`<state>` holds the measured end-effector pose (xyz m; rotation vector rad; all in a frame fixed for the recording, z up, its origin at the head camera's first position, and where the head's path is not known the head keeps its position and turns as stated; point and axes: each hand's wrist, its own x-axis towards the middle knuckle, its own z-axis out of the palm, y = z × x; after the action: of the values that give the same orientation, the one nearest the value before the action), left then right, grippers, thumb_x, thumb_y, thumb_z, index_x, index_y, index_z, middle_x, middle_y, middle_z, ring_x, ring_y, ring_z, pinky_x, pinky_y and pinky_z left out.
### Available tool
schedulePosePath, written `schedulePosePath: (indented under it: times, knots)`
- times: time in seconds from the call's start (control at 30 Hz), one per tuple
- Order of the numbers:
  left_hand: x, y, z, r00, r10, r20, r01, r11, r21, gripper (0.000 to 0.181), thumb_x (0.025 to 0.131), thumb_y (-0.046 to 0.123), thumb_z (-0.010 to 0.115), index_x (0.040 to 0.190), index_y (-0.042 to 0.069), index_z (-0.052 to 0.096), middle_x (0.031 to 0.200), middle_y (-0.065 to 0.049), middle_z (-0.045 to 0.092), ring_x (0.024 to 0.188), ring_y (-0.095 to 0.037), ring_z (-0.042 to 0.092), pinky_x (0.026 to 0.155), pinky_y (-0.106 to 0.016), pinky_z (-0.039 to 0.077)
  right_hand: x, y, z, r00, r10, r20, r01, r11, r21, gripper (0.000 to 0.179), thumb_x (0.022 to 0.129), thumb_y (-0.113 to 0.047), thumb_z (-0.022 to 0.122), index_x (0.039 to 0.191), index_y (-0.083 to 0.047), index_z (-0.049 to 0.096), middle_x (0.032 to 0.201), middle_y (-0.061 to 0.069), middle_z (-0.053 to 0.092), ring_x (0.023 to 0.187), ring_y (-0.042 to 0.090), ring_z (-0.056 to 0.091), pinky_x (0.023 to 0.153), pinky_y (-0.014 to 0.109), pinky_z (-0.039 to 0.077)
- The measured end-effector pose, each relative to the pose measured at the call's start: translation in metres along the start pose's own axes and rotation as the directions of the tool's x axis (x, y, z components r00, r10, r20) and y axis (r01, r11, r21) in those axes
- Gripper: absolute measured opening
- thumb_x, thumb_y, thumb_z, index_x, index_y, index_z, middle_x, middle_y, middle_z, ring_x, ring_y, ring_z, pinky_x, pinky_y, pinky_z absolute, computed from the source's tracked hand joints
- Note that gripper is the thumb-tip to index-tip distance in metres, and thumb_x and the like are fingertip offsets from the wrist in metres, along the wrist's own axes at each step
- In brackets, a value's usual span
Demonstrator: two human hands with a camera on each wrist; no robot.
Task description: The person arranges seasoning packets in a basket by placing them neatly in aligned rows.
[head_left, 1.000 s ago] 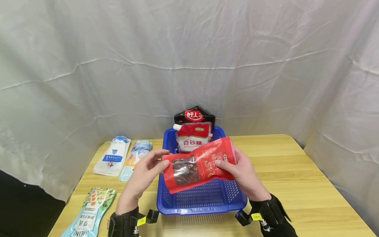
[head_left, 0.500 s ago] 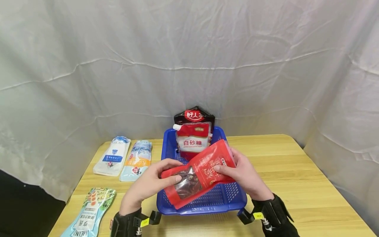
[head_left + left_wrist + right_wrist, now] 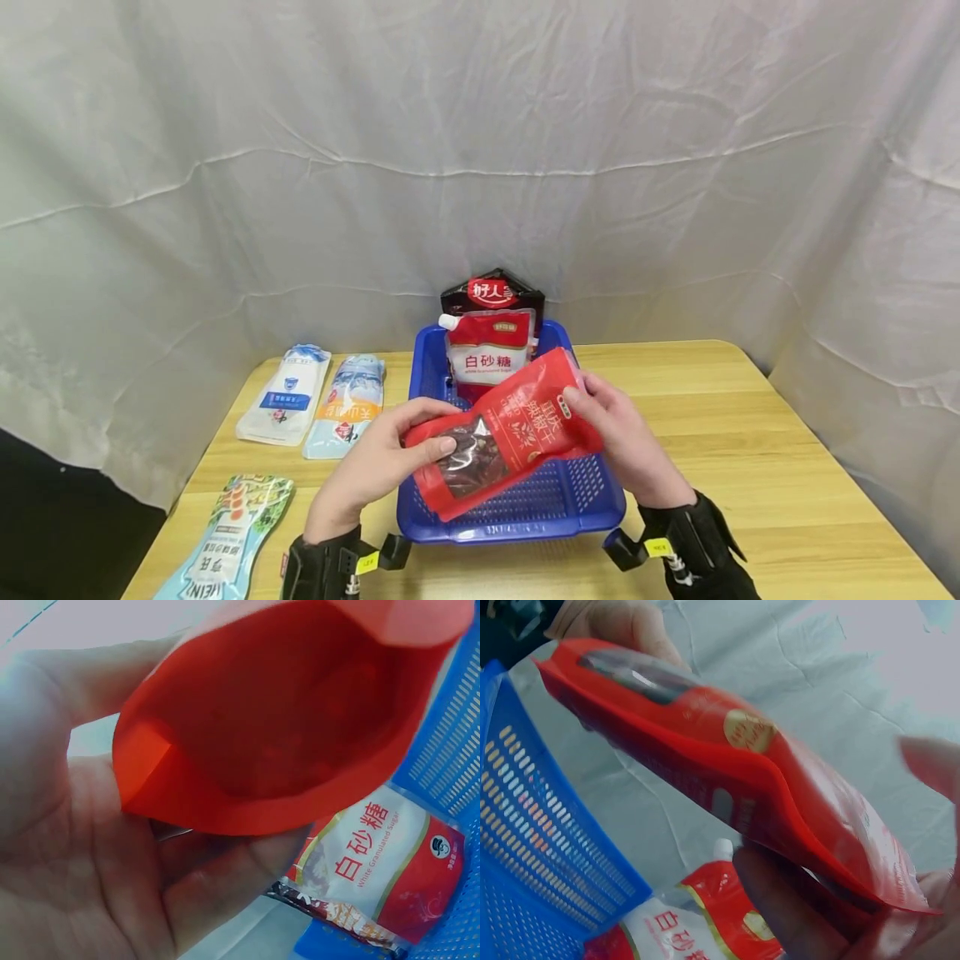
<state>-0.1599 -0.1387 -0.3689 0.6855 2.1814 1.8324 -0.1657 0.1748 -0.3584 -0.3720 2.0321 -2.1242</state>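
A red bag of dried chilies (image 3: 502,437), its clear window showing dark contents, is held tilted over a blue basket (image 3: 600,492). My left hand (image 3: 390,462) grips its lower left end, thumb on the window. The left wrist view shows the bag's folded base (image 3: 262,720) between thumb and fingers. At the upper right end, my right hand (image 3: 618,433) has its fingers behind the bag. The right wrist view shows that hand's thumb (image 3: 934,769) lifted off the bag's face, fingers (image 3: 795,900) underneath. In the basket's back stand a white sugar pouch (image 3: 491,346) and a black packet (image 3: 525,296).
Left of the basket, a white-and-blue pouch (image 3: 285,400) and a blue-and-orange pouch (image 3: 348,404) lie on the wooden table (image 3: 720,433). A light-blue and green pouch (image 3: 232,533) is at the front left. Grey cloth (image 3: 480,167) hangs behind the table.
The left hand moved right and slightly down, its thumb shifting from the bag's end onto the window. The bag tilted more steeply. The right thumb slid up toward the bag's top edge.
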Motion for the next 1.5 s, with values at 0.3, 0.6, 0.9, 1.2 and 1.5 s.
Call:
schedulePosePath:
  times: [0.3,0.6,0.9,1.2,1.5]
  knots:
    - [0.003,0.002,0.004,0.987,-0.016,-0.162,0.012,1.000,-0.026,0.036,0.098,0.012,0.072,0.132,0.002,0.064,0.114,-0.019,0.070,0.095,-0.026,0.071,0.078,-0.035,0.063,0.001,0.005,0.019,0.969,-0.095,-0.230,0.146,0.966,0.216,0.044,0.111,-0.035,0.047,0.145,-0.008,0.047,0.126,0.003,0.065,0.109,0.018,0.066,0.090,0.033,0.060]
    - [0.007,0.005,0.014,0.960,-0.001,-0.280,-0.010,0.999,-0.038,0.035,0.097,0.009,0.072,0.129,0.000,0.064,0.108,-0.020,0.070,0.093,-0.024,0.070,0.076,-0.032,0.062,0.004,0.015,0.045,0.970,-0.068,-0.234,0.124,0.965,0.230,0.051,0.104,-0.012,0.061,0.149,-0.005,0.039,0.134,0.011,0.060,0.116,0.021,0.067,0.092,0.036,0.061]
    - [0.011,0.005,0.023,0.963,-0.015,-0.270,0.003,0.999,-0.044,0.036,0.095,0.008,0.074,0.129,0.000,0.064,0.109,-0.019,0.070,0.092,-0.024,0.070,0.076,-0.031,0.063,0.006,0.024,0.059,0.976,-0.020,-0.215,0.064,0.977,0.203,0.053,0.102,-0.011,0.067,0.148,-0.010,0.041,0.137,0.014,0.057,0.119,0.025,0.065,0.093,0.041,0.061]
    - [0.010,0.005,0.022,0.976,-0.045,-0.211,0.040,0.999,-0.029,0.038,0.097,0.014,0.073,0.131,0.001,0.062,0.115,-0.018,0.069,0.095,-0.025,0.069,0.078,-0.030,0.062,0.005,0.024,0.057,0.980,-0.028,-0.199,0.070,0.975,0.210,0.053,0.102,-0.010,0.066,0.148,-0.008,0.041,0.137,0.015,0.057,0.119,0.025,0.065,0.094,0.042,0.060]
    - [0.011,0.002,0.020,0.986,-0.013,-0.167,0.020,0.999,0.038,0.040,0.098,0.021,0.072,0.134,0.007,0.063,0.131,-0.018,0.066,0.109,-0.030,0.068,0.083,-0.035,0.062,0.003,0.022,0.049,0.975,-0.049,-0.216,0.074,0.991,0.107,0.049,0.099,-0.008,0.069,0.143,-0.001,0.048,0.129,0.015,0.063,0.111,0.022,0.067,0.092,0.036,0.061]
